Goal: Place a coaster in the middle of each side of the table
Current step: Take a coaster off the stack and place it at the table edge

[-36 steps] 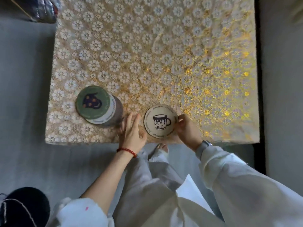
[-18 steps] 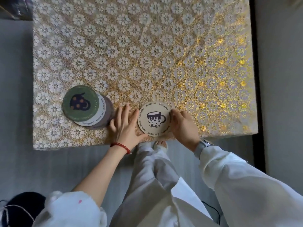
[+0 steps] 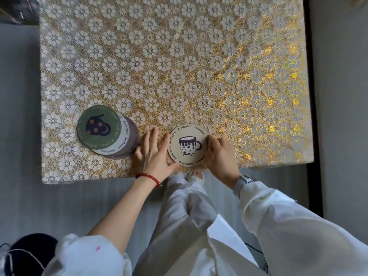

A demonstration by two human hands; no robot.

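Note:
A round cream coaster [image 3: 188, 146] with a spotted mug drawing lies flat near the middle of the table's near edge. My left hand [image 3: 152, 156] rests flat on the gold flower-patterned tablecloth [image 3: 179, 66], thumb touching the coaster's left rim. My right hand [image 3: 220, 158] touches its right rim with the fingertips. To the left sits a fanned stack of coasters [image 3: 107, 132] with a green one on top.
Grey floor surrounds the table. A dark strip [image 3: 311, 116] runs along the table's right edge. A black round object [image 3: 25, 253] lies on the floor at bottom left. My legs and feet [image 3: 195, 176] are under the near edge.
Both hands have stayed on either side of the cream coaster, which has turned slightly so the mug stands more upright. The camera view has shifted a little.

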